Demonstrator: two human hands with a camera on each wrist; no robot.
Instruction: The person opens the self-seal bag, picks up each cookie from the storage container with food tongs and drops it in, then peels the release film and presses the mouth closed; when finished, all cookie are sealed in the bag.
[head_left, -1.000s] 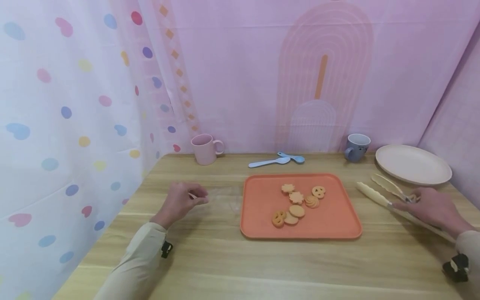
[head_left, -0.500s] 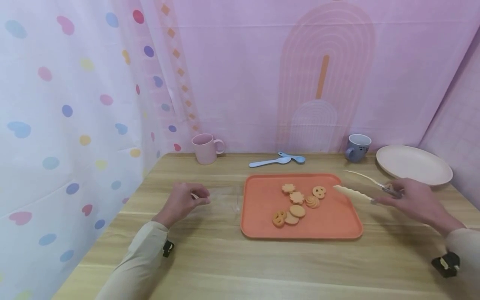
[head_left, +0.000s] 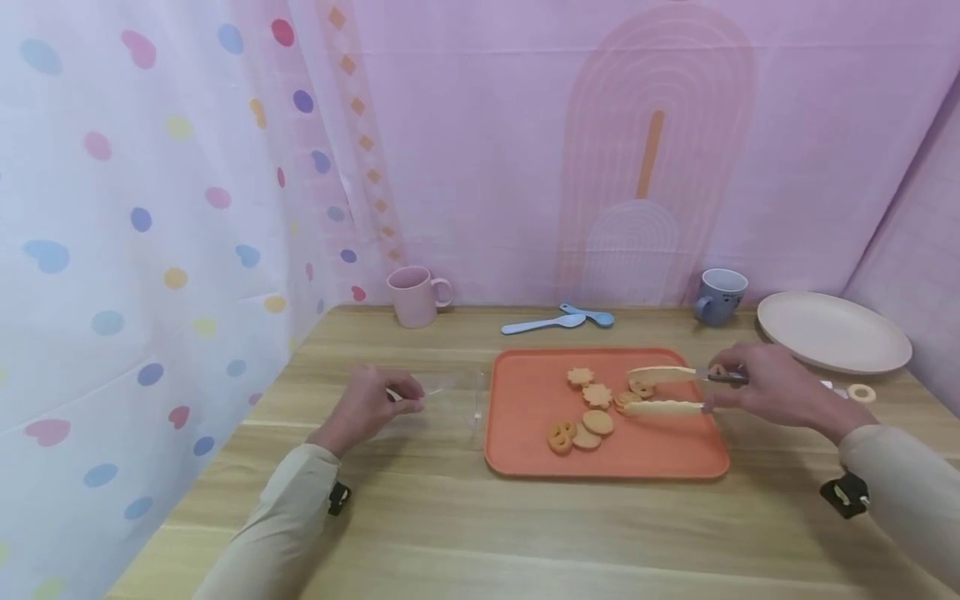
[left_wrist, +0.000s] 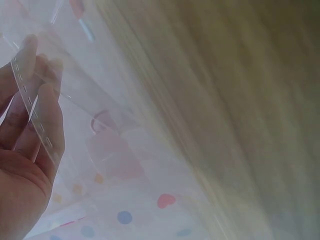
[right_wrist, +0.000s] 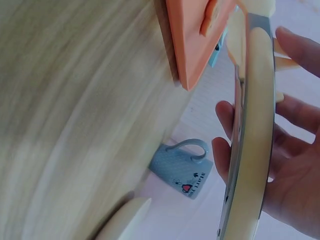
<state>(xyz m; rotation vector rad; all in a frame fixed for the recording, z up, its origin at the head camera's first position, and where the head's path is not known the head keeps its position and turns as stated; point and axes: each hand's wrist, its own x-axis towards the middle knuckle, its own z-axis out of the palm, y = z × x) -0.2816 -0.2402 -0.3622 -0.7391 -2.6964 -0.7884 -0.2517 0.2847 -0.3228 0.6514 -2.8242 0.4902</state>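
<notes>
My left hand [head_left: 371, 408] pinches the edge of a clear see-through plastic container [head_left: 450, 404], left of the orange tray [head_left: 517, 454]; whether it is a box or a bag I cannot tell. Its dashed edge crosses the fingers in the left wrist view. My right hand [head_left: 780, 387] grips cream-tipped tongs [head_left: 663, 408], their arms spread apart above the tray's right side. Beneath the tips are a swirl cookie [head_left: 624, 402] and a round cookie with holes [head_left: 642, 389], both partly hidden. Flower-shaped cookies [head_left: 597, 395], plain oval cookies [head_left: 597, 422] and a pretzel cookie [head_left: 560, 437] lie further left.
At the back stand a pink mug [head_left: 414, 296], a blue-grey mug [head_left: 722, 296] and a large cream plate [head_left: 832, 331]. Two blue spoons [head_left: 551, 323] lie crossed behind the tray. Curtains close off the back and the left side.
My right hand has lifted the tongs from the table on the right and carried them left over the tray. The left hand and the cookies have barely moved.
</notes>
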